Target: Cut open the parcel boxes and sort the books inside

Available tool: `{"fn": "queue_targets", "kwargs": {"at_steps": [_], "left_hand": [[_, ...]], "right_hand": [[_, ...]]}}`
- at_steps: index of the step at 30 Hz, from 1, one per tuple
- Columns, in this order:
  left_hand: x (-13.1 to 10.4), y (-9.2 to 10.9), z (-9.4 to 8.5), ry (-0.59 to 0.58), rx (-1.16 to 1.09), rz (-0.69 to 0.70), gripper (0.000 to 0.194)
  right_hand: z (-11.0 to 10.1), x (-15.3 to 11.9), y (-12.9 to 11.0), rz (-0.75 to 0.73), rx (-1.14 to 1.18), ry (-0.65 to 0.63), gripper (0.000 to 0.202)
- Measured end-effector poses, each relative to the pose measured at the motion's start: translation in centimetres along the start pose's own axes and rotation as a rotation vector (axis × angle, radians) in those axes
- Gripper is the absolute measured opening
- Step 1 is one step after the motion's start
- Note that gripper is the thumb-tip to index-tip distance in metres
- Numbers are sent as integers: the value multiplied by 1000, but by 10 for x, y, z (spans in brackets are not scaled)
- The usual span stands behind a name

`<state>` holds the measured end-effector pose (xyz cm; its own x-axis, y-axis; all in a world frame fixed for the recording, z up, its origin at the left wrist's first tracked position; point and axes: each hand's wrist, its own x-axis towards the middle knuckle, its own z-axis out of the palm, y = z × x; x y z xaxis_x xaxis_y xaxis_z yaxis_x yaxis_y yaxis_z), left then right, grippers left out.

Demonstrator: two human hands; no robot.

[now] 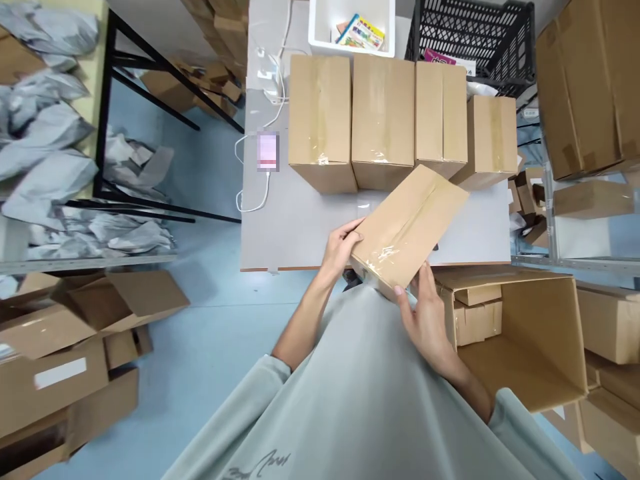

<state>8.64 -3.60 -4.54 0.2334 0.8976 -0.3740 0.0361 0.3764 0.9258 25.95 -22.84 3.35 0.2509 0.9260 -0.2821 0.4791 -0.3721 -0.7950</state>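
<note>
A taped cardboard box (411, 230) is held at a tilt over the front edge of the grey table (300, 233). My left hand (340, 250) grips its left corner, thumb on top. At the lower right corner, my right hand (425, 310) holds the near end with the thumb at the edge and the fingers along the side. Behind it, several closed, taped boxes stand in a row, among them a box (320, 110) at the left end and a smaller box (493, 133) at the right end.
A large open carton (520, 373) with small boxes inside stands at the right. Behind the row are a white bin (325, 48) and a black crate (475, 40). A phone (268, 152) with cables lies at left. Grey bags (50, 153) fill the left shelf.
</note>
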Motion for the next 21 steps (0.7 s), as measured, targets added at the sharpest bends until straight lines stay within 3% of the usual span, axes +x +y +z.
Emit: {"fn": "queue_targets", "kwargs": {"at_steps": [3,7,10,13,16,18,21], "left_hand": [[15,-4,-45,-10,54,1,53],[48,-17,-97,-12,64,65,49],[78,-34,-126,80,25,122,57],[97,-56,-147,320,-9,131,64],[93,-82,-162,528,-5,144,69],[73,-101,-169,552,-58,87,69],[26,-131,-165,490,-72,-116,50]], "right_hand": [[52,0,-11,50,25,-10,100],[118,-1,-21,-23,6,-128,108],[142,10,-18,-106,-2,-179,98],[128,35,8,-109,1,-142,92],[85,71,54,-4,-80,143,113],[55,98,88,118,-107,268,125],[30,133,128,280,46,170,127]]}}
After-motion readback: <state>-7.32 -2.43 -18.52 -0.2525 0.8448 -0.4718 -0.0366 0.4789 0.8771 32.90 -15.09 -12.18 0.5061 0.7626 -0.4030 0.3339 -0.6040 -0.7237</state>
